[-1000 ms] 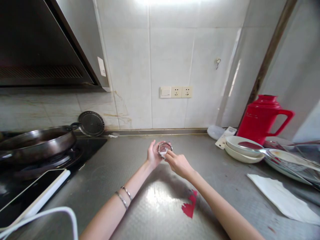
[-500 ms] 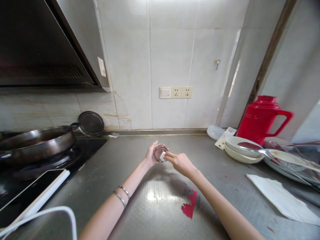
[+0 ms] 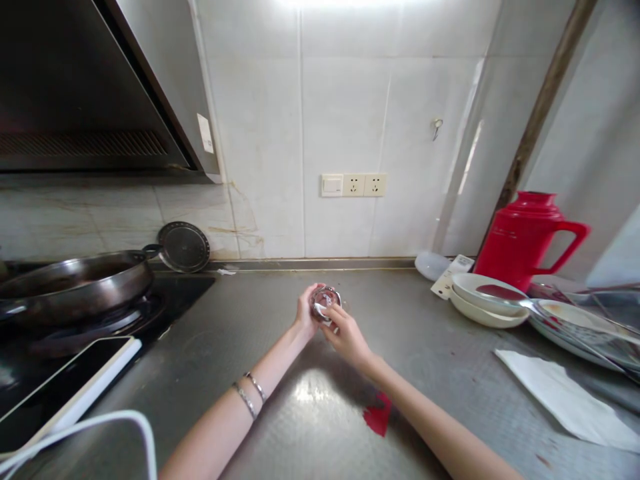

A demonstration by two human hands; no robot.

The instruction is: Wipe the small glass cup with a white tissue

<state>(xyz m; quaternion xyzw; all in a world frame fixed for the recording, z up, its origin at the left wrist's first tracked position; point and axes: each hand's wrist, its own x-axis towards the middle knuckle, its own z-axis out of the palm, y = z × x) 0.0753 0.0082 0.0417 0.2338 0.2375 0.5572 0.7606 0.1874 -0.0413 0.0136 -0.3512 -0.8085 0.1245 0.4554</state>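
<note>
My left hand [image 3: 306, 308] is wrapped round the side of a small round clear glass dish [image 3: 327, 295], holding it above the counter with its opening turned towards me. My right hand [image 3: 350, 339] is closed at the dish's near right rim. Its fingertips pinch a small white piece of tissue [image 3: 321, 309] against the inside of the dish. Parts of the tissue and the fingers behind the dish are hidden. A torn red scrap [image 3: 379, 415] lies on the metal counter [image 3: 280, 440] below, partly behind my right forearm.
On the left, a steel pan [image 3: 100, 283] sits on the black stove, with a phone [image 3: 65, 387] and a white cable [image 3: 127, 415] nearer me. A red thermos jug [image 3: 523, 240], stacked bowls [image 3: 487, 310], plates and a white paper sheet [image 3: 560, 393] are at right.
My right hand has moved left and slightly down, closer round the dish's rim. The dish has shifted a little up and right with my left hand, and the tissue sits lower in it.
</note>
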